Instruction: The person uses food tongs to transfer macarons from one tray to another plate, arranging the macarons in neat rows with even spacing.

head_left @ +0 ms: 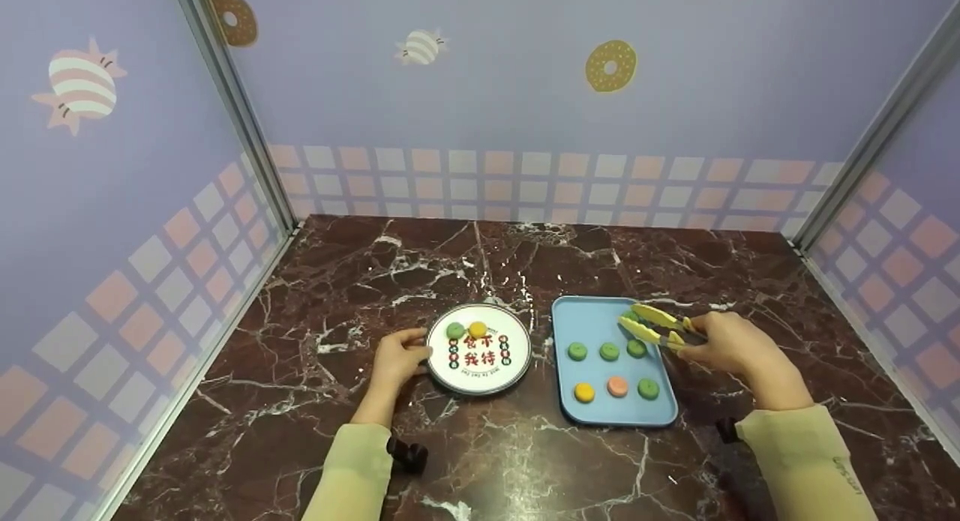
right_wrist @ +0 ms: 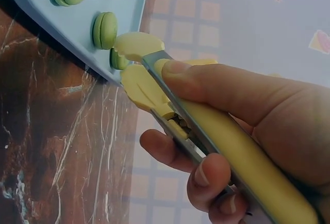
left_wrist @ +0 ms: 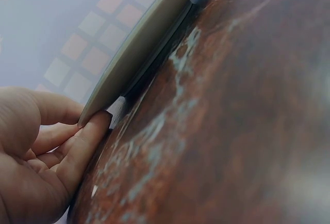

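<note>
My left hand pinches the rim of a round white plate printed with red characters; the left wrist view shows thumb and fingers at the plate's edge. A green macaron and a yellow macaron lie on the plate's far part. My right hand grips yellow tongs over the far right corner of a blue tray. Between the parted tong tips shows a green macaron; whether they touch it I cannot tell.
Several more green macarons, one of them at the middle, lie on the tray with a yellow macaron and a pink macaron. The dark marbled table meets patterned walls at the back and sides.
</note>
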A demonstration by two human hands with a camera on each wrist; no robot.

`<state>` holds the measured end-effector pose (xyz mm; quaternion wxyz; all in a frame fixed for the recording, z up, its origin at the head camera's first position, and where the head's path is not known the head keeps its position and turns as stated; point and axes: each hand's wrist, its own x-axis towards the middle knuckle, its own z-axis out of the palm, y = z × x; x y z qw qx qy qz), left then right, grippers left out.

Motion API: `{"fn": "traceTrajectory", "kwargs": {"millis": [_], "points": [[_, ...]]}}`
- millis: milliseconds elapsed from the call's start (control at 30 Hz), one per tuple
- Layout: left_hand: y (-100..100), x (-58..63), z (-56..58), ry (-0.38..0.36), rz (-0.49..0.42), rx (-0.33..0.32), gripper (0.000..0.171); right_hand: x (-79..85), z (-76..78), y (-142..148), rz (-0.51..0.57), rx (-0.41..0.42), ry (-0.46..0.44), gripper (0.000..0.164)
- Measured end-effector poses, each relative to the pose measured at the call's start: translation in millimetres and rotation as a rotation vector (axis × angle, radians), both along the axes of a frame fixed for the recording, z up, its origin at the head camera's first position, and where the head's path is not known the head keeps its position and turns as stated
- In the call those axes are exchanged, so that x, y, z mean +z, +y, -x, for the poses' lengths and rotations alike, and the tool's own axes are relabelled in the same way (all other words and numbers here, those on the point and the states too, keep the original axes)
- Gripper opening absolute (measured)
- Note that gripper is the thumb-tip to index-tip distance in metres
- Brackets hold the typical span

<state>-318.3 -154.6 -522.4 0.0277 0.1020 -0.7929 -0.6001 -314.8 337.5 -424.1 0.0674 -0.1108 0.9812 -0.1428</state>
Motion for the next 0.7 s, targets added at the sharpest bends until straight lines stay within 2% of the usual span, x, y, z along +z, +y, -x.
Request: {"fn": "traceTrajectory", "kwargs": {"millis": [333, 700], "points": [[0.5, 0.7, -0.5, -0.002, -0.034, 0.001, 0.044, -1.0, -0.1, 2.6, -0.008, 0.031, 0.024, 0.021], [0.2, -0.9, 1.5, 0.012, -0.017, 0.002, 0.046, 1.9, -3.0, 1.6, -0.002, 0.019, 0.034, 0.020]]}}
